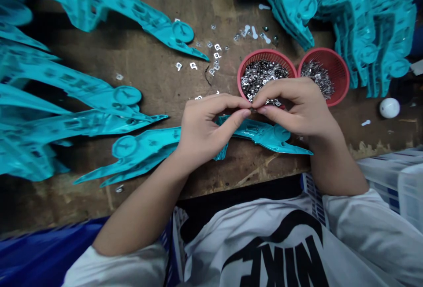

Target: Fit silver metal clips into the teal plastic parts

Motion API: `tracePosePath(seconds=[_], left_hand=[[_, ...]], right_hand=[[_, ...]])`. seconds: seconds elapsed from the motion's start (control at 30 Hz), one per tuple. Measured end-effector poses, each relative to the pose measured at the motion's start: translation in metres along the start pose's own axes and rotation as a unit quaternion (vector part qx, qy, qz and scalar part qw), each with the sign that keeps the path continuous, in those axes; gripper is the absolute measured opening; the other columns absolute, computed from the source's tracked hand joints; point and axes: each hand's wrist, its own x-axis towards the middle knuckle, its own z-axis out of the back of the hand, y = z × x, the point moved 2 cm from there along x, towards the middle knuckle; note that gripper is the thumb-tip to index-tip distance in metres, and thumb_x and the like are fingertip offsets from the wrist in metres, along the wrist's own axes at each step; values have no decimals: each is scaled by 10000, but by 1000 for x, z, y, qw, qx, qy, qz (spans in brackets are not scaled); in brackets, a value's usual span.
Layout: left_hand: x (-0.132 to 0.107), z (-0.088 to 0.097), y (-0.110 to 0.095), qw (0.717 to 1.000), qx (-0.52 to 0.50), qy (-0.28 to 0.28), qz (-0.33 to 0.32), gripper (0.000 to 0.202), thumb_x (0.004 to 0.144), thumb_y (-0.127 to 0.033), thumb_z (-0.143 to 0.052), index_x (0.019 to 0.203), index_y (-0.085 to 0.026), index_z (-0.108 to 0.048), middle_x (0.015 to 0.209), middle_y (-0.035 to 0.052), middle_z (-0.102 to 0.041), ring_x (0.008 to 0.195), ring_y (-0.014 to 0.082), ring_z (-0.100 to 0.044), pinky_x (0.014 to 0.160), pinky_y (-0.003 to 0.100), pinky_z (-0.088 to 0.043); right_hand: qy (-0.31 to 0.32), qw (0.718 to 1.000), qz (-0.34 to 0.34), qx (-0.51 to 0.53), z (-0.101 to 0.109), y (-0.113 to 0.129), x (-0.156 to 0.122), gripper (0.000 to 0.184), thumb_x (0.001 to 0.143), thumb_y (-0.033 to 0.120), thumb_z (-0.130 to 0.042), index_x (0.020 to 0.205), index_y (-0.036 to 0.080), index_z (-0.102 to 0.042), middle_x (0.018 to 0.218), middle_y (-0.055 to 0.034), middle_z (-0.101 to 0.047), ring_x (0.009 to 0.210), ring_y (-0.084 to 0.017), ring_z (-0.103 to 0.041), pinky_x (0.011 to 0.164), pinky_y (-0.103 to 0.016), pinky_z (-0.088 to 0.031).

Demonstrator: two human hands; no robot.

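White NIKE T-shirt (274, 252): left hand (208, 128) and right hand (295, 108), grips closed, pinch a tiny silver metal clip (253, 109) above a turquoise plastic moulding (261, 134).

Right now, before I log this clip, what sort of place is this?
Probably a small-parts assembly workshop: piles of identical turquoise moulded plastic parts, red baskets of small metal clips, and a worn wooden workbench.

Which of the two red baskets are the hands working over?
The left one in view, the red basket of metal clips, lies under the right hand, which overlaps its rim; the other red basket stands further right, beyond that hand.
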Motion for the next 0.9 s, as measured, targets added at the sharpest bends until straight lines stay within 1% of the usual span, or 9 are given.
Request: tracePosePath(seconds=[0.17,0.27,0.43,0.57,0.73,0.9], left_hand=[[1,1,1,1000,-1,6,6,250,1157,-485,-785,1129,-278,-923,1084,48,-941,933,236,-878,857,363,-719],[1,1,1,1000,9,9,4,226,1150,-458,-790,1125,-278,-925,1085,47,-941,941,240,-880,870,369,-720],[3,1,0,1000,21,18,-14,183,1148,-393,-783,1130,-279,-926,1100,46,-944,961,243,-889,914,379,-728],[3,1,1,999,37,21,-9,198,1149,-416,-775,1128,-293,-929,1089,44,-945,948,248,-884,905,388,-734],[3,2,2,999,33,17,-23,177,1143,-384,-784,1141,-280,-927,1089,50,-938,965,242,-885,915,371,-724],[4,1,2,999,43,21,-17,224,1156,-435,-760,1130,-284,-923,1071,52,-934,950,244,-875,885,374,-716]], right_hand=[[-22,1000,7,8,-4,-3,0,161,1106,358,-718,1085,267,-849,1062,-50,-861,997,-223,-829,964,-378,-688],[-28,1000,8,10,-5,-2,0,167,1107,351,-703,1063,268,-841,1046,-42,-854,988,-218,-828,961,-372,-690],[-14,1000,-13,-5,-5,-3,-1,197,1124,420,-715,1052,275,-827,1037,-38,-849,999,-218,-830,974,-378,-701],[-12,1000,-29,-1,-4,-3,-1,199,1105,460,-764,1025,289,-829,1028,-35,-856,988,-230,-835,967,-392,-714],[-18,999,-35,12,-2,-3,0,153,1096,439,-801,1072,300,-862,1045,-32,-870,998,-244,-851,995,-416,-733],[-12,999,-48,8,0,-3,0,163,1077,461,-839,1095,301,-869,1054,-41,-882,1023,-269,-859,1004,-448,-750]])
